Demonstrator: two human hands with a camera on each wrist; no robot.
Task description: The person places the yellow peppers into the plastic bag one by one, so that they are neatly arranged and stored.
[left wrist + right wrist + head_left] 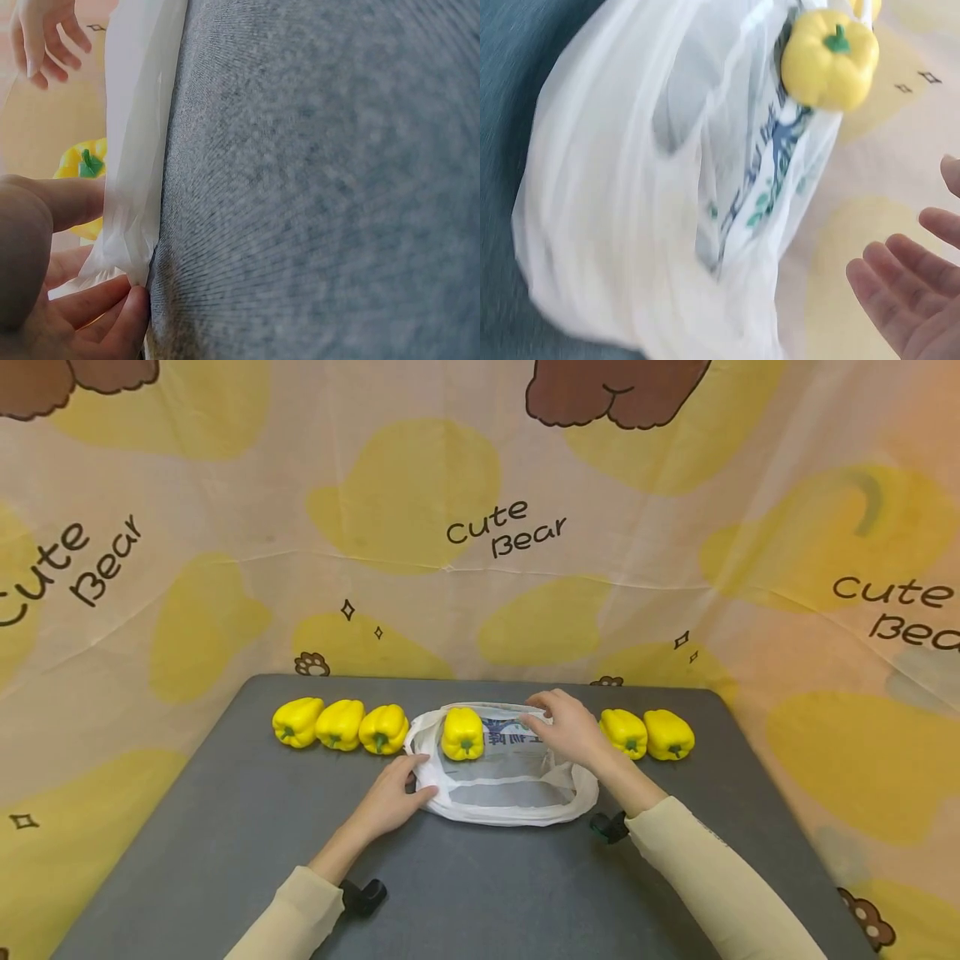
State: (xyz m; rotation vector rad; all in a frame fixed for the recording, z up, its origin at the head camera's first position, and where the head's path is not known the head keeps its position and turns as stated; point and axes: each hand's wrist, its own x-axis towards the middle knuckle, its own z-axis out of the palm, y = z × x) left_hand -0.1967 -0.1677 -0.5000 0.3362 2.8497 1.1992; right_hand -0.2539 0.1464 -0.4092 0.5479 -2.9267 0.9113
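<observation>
A white plastic bag (517,814) with blue and green print lies with its mouth held wide on the table. One yellow bell pepper (462,733) shows within the outline of the mouth, toward the back left; whether it touches the bag's floor I cannot tell. My left hand (390,795) grips the bag's left rim, thumb and fingers on the plastic in the left wrist view. Over the back right rim hovers my right hand (567,727), fingers spread and holding nothing; the right wrist view shows these fingers (900,289) apart from the bag.
Three yellow bell peppers (340,725) stand in a row left of the bag. Two more peppers (670,735) stand to its right, partly behind my right hand. The grey table (480,893) ends at a printed cloth backdrop (405,610).
</observation>
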